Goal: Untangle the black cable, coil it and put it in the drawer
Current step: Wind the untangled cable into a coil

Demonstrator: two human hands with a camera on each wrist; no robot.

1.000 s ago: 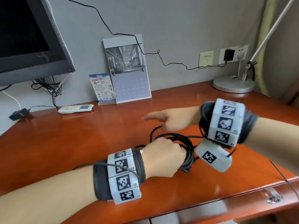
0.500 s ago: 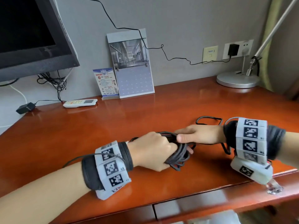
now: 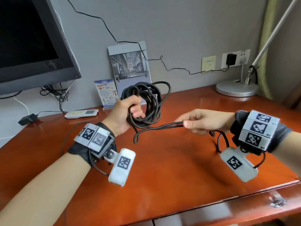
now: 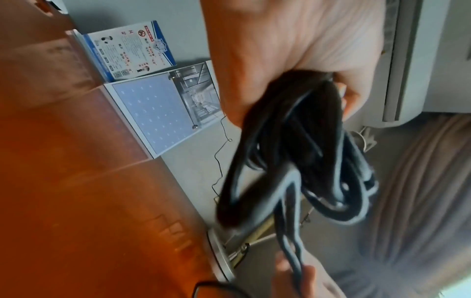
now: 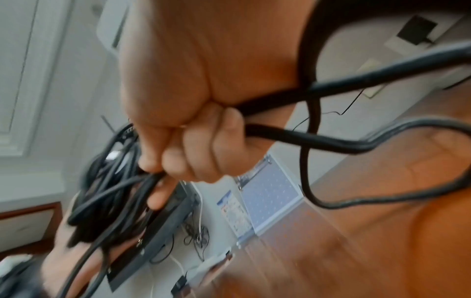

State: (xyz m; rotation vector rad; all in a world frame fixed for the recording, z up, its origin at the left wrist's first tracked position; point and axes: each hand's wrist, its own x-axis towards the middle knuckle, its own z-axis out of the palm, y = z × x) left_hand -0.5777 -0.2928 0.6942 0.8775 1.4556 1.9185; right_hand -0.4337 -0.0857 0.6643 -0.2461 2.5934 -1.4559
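Note:
The black cable [image 3: 152, 101] is bunched into a loose coil of several loops, lifted above the wooden desk [image 3: 162, 168]. My left hand [image 3: 130, 110] grips that bundle [image 4: 305, 153] with fingers curled through the loops. A doubled strand runs from the coil to my right hand [image 3: 193, 122], which pinches it [image 5: 142, 181] between thumb and fingers. More slack [image 5: 331, 141] passes through the right fist and hangs in loops under the right wrist. A small loop [image 3: 136, 138] droops toward the desk between the hands. The drawer front [image 3: 192, 217] shows shut below the desk's front edge.
A monitor [image 3: 32, 46] stands at the back left with tangled wires and an adapter [image 3: 26, 119] under it. A white remote [image 3: 81, 113], a blue card [image 3: 106, 92] and a calendar [image 3: 130, 66] line the wall. A lamp base [image 3: 236, 88] sits back right.
The left hand has lifted the coil up off the desk and turned palm up. The right hand has pulled a doubled strand away to the right, so the hands are now apart.

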